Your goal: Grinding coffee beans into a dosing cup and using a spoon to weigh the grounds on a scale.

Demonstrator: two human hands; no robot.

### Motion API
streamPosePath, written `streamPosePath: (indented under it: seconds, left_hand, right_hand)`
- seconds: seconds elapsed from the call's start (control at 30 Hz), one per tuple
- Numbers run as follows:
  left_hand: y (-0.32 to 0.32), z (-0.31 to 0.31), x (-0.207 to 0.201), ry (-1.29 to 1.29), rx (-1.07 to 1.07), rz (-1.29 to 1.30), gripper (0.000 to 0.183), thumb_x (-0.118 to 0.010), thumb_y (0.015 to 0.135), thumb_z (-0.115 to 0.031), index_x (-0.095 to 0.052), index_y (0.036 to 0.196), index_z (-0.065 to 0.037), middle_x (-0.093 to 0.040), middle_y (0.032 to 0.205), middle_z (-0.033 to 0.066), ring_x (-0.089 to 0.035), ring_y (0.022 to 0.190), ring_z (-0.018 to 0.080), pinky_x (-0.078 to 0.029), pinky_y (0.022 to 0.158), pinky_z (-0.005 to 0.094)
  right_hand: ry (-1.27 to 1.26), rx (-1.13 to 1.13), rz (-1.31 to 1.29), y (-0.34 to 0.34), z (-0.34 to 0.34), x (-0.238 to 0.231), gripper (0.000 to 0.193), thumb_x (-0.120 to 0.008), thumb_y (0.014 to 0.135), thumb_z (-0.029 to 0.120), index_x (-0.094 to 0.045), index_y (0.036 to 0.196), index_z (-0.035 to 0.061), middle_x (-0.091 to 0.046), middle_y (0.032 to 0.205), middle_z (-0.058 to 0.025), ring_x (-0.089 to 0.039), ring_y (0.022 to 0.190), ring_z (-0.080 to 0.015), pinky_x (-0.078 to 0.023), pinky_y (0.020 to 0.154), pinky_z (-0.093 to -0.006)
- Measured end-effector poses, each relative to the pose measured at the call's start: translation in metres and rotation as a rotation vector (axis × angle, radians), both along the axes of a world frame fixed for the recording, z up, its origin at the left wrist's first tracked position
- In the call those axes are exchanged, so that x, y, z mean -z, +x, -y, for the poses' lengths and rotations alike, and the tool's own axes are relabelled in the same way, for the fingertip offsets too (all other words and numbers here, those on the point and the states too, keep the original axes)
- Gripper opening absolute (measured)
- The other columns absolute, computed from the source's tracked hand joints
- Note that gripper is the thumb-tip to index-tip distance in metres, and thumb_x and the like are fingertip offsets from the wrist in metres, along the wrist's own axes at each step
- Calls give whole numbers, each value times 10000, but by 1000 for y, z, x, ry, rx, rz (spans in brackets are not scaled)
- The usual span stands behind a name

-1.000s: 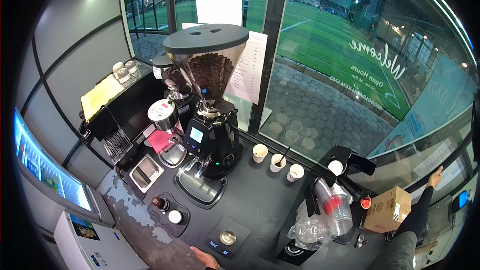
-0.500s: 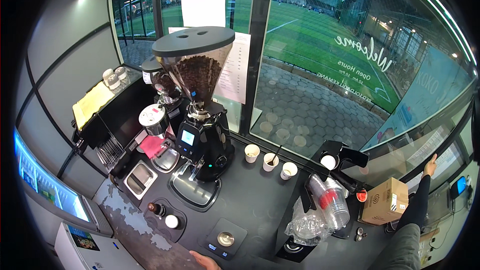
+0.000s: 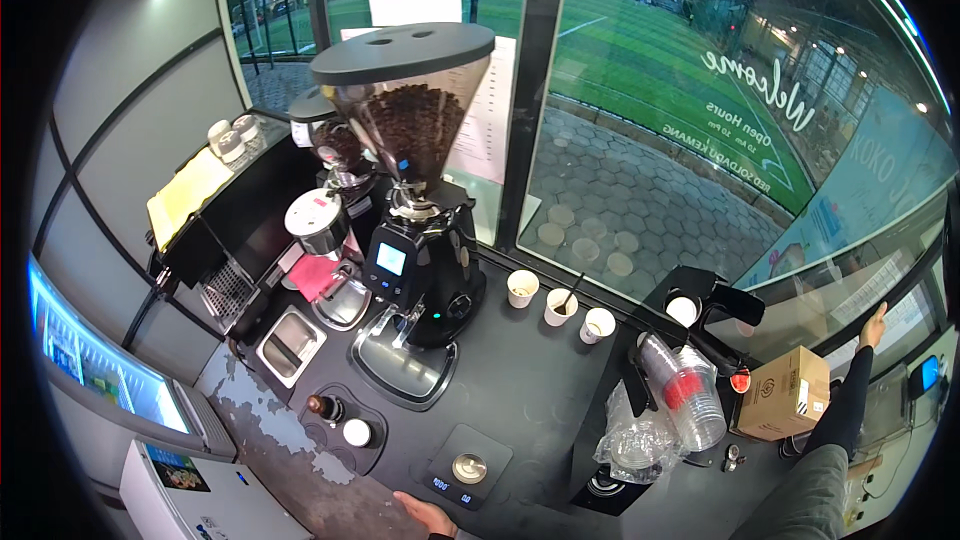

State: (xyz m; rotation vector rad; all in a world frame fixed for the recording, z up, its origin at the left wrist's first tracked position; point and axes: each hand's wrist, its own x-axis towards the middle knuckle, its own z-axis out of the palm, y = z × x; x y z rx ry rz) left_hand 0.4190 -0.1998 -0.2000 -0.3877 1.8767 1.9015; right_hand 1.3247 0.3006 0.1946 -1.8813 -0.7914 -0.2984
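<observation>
My right arm, in a dark sleeve, stretches to the far right. There my right hand (image 3: 873, 328) grips the dark window frame (image 3: 846, 337), its fingers partly hidden. At the lower edge my left hand (image 3: 426, 514) is held open over the counter's front, fingers stretched out with nothing in them. Nearest to it is a black scale (image 3: 490, 449) with a small round metal cup (image 3: 469, 468) on top. A cardboard box (image 3: 783, 395) stands on the counter beside my right forearm.
A coffee grinder (image 3: 430, 270) filled with beans stands mid-left. Three paper cups (image 3: 560, 307) line the window ledge. Stacked clear plastic cups (image 3: 697, 410) lie on a black machine. A tamper (image 3: 324, 407) rests on a mat, near a small sink (image 3: 292, 345).
The view has shifted, so the counter and its things appear slightly further right. My right hand stays at the window frame; my left hand remains low and open.
</observation>
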Motion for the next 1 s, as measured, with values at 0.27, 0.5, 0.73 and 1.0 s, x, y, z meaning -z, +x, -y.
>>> streamPosePath:
  seconds: [0.27,0.5,0.73,1.0]
  left_hand:
    - [2,-9,10,-33,-20,-15,931,-304,1075,-694,-320,1584,85,-389,1639,194,-409,1473,314,-293,1229,399]
    - [0,-12,-2,-76,105,-62,777,-256,1134,-541,-216,1630,56,-172,1735,200,-164,1608,305,-133,1310,377]
    - [-16,10,-14,-151,392,-124,888,-228,1106,-618,-183,1607,114,-115,1720,278,-87,1613,355,-102,1312,429]
    - [-33,16,-14,-214,568,-176,868,-228,1100,-635,-352,1539,104,-272,1674,265,-273,1552,378,-200,1278,411]
  right_hand:
    - [-163,-423,-542,-10,20,-28,1207,-448,806,972,-229,1678,167,-217,1740,-115,-148,1594,-402,-126,1123,-812]
    - [426,-720,-272,-143,136,-91,822,-402,1052,691,-180,1698,235,-120,1773,-21,-90,1624,-325,-129,1253,-623]
    - [471,-868,-595,-238,243,-116,836,-370,1068,682,-240,1670,117,-257,1725,-124,-279,1574,-344,-258,1264,-530]
    - [490,-896,-703,-194,204,-76,930,-478,1021,710,-231,1665,86,-247,1711,-191,-297,1560,-372,-304,1240,-542]
